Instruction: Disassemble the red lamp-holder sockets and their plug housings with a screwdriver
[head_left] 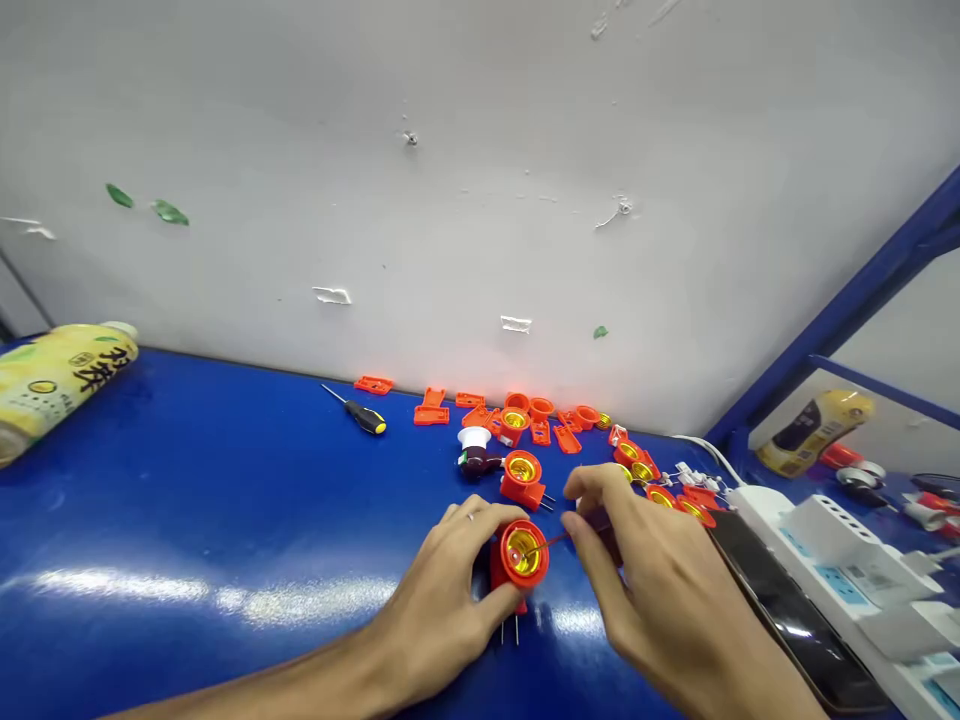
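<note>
My left hand (457, 590) is closed around a red plug-in lamp socket (534, 568), its brass-coloured threaded cup facing up and two metal prongs pointing toward me. Pinched between the thumb and fingers of my right hand (637, 560) is a thin-shafted screwdriver (551, 543); its tip reaches into the cup, and most of its handle is hidden by the hand. Just beyond both hands lies another red lamp socket (523, 480) with its prongs toward the right. A dark plug-like piece with a white round top (474, 450) sits beside it.
Red casing parts (431, 414) and several sockets lie along the wall. A black-and-yellow screwdriver (366, 417) rests on the blue table (225, 500). At right are a dark phone-like slab (787, 620) and a white power strip (840, 590). A yellow bottle (64, 380) lies far left.
</note>
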